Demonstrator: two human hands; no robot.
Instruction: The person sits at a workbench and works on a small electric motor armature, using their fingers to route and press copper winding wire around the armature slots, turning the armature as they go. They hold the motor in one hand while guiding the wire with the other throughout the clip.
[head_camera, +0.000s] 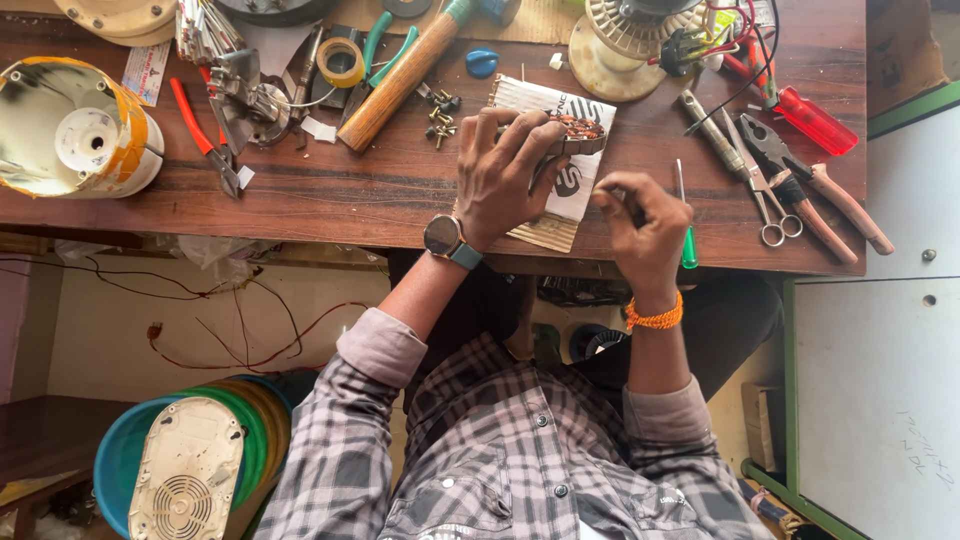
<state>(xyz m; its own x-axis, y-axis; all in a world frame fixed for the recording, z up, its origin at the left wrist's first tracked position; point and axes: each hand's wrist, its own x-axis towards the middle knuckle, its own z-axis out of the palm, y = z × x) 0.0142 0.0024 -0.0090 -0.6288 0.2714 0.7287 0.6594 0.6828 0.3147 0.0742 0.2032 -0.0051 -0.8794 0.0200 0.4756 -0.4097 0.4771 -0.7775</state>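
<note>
Checked shirt sleeves near; left hand (500, 175) is gripping copper-wound motor stator (570, 132) w/ fingers curled round it on cardboard (560, 195), right hand (640, 215) is pinching green screwdriver (686, 225).

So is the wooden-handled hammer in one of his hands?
No, the hammer lies untouched on the bench, away from both hands.

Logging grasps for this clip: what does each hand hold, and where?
Left hand grips the copper-wound motor part along its near side. Right hand pinches something small; what it is cannot be told.
</note>
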